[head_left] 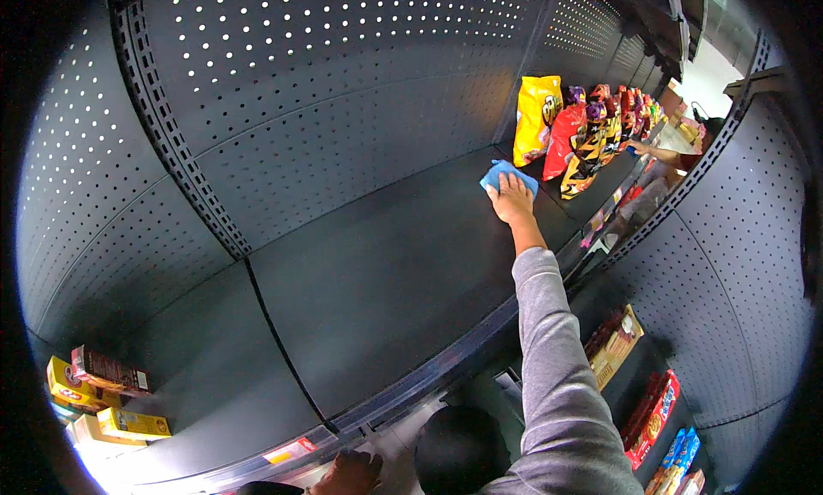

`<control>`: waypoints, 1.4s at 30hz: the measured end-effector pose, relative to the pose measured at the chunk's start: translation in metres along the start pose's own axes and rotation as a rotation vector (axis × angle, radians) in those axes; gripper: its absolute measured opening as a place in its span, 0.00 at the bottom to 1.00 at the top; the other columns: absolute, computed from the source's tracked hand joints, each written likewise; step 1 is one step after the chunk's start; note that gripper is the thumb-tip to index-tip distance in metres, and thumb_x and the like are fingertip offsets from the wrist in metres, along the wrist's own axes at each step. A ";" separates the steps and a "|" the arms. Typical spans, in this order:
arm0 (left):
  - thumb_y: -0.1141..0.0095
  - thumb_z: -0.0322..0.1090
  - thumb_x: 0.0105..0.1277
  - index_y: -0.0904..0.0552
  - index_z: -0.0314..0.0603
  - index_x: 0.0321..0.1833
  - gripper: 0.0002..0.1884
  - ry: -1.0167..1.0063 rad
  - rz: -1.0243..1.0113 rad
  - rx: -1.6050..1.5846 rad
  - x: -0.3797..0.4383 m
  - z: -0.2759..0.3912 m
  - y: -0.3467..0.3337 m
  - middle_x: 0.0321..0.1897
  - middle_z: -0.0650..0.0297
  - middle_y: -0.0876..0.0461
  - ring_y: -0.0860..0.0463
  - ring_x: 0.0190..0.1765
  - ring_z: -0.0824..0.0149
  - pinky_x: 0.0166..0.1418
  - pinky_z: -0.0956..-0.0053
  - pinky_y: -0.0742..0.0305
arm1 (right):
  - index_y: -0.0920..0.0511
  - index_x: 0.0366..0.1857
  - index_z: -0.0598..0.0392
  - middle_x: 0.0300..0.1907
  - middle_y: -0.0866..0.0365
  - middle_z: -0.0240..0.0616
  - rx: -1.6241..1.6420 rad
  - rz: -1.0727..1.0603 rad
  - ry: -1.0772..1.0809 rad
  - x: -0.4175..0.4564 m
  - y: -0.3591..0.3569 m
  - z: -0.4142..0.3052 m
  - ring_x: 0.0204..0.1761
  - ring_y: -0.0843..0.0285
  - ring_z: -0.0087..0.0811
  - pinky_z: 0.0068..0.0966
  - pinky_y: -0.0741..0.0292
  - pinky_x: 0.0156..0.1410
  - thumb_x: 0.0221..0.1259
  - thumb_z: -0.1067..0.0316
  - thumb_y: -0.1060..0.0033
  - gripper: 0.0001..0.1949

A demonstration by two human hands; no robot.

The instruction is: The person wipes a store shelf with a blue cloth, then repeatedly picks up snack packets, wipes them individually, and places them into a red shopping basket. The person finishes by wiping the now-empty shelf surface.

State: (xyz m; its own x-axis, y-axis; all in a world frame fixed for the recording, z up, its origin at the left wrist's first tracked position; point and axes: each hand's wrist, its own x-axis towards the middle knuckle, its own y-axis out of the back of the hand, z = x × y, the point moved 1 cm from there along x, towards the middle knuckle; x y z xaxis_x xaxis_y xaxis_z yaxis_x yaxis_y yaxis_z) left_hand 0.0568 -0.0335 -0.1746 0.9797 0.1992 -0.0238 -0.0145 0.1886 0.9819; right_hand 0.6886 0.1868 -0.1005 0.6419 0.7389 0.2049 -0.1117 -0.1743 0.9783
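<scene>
My right hand [514, 200], in a grey sleeve, presses a folded blue cloth [500, 171] flat on the dark metal shelf [386, 257]. The thumb lies toward the left and the fingers spread over the cloth. Just beyond the cloth stands a yellow snack bag [537, 119]. Beside it are a red snack bag [566, 138] and a black-and-orange snack bag [584, 167]. My left hand is out of view. At the bottom edge another hand [348, 472] shows next to a dark sleeve, unlike my grey one, so it appears to be another person's.
Perforated back panels [360, 64] rise behind the shelf. Several cartons [132, 424] stand at its left end. Biscuit packs [652, 418] lie on a lower shelf at right. A dark rounded shape [460, 450], perhaps a head, is below the front edge. Another person's arm [665, 154] reaches toward the far bags.
</scene>
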 end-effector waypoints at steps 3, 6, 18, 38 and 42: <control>0.44 0.57 0.61 0.24 0.35 0.62 0.34 -0.079 0.180 0.161 -0.010 0.003 -0.003 0.41 0.53 0.22 0.23 0.45 0.52 0.53 0.54 0.31 | 0.42 0.77 0.47 0.79 0.47 0.42 -0.015 0.010 -0.085 -0.021 0.002 0.021 0.80 0.52 0.45 0.50 0.52 0.79 0.72 0.32 0.71 0.38; 0.45 0.56 0.62 0.24 0.37 0.61 0.33 -0.125 0.200 0.246 -0.020 0.008 0.004 0.41 0.53 0.21 0.23 0.46 0.52 0.53 0.53 0.31 | 0.40 0.75 0.48 0.78 0.45 0.44 0.008 0.056 -0.177 -0.046 0.007 0.039 0.79 0.50 0.47 0.52 0.50 0.78 0.70 0.31 0.65 0.39; 0.46 0.51 0.63 0.24 0.43 0.63 0.28 -0.056 0.250 0.171 -0.035 0.028 0.029 0.55 0.56 0.22 0.25 0.60 0.58 0.65 0.51 0.35 | 0.45 0.77 0.54 0.79 0.52 0.50 0.047 -0.106 -0.230 -0.118 0.039 0.011 0.81 0.60 0.50 0.54 0.56 0.80 0.64 0.23 0.66 0.48; 0.44 0.59 0.65 0.22 0.40 0.50 0.26 0.009 -0.265 -0.051 0.023 0.013 0.028 0.32 0.55 0.17 0.15 0.37 0.54 0.37 0.54 0.23 | 0.38 0.74 0.54 0.78 0.45 0.49 0.305 0.009 0.727 -0.162 0.038 -0.235 0.79 0.52 0.49 0.50 0.54 0.80 0.68 0.32 0.59 0.40; 0.48 0.52 0.66 0.22 0.40 0.56 0.24 0.026 0.061 0.229 -0.007 0.023 0.017 0.44 0.56 0.20 0.22 0.50 0.57 0.56 0.56 0.30 | 0.37 0.74 0.53 0.78 0.46 0.49 0.220 0.008 0.481 -0.105 0.032 -0.194 0.79 0.50 0.48 0.49 0.50 0.79 0.69 0.33 0.62 0.39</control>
State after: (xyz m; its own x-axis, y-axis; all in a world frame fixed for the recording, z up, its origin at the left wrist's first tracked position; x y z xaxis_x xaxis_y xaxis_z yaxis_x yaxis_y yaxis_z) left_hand 0.0546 -0.0537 -0.1535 0.9729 0.2286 0.0346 -0.0245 -0.0471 0.9986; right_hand 0.4707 0.2299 -0.0849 0.2152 0.9431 0.2533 0.0798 -0.2755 0.9580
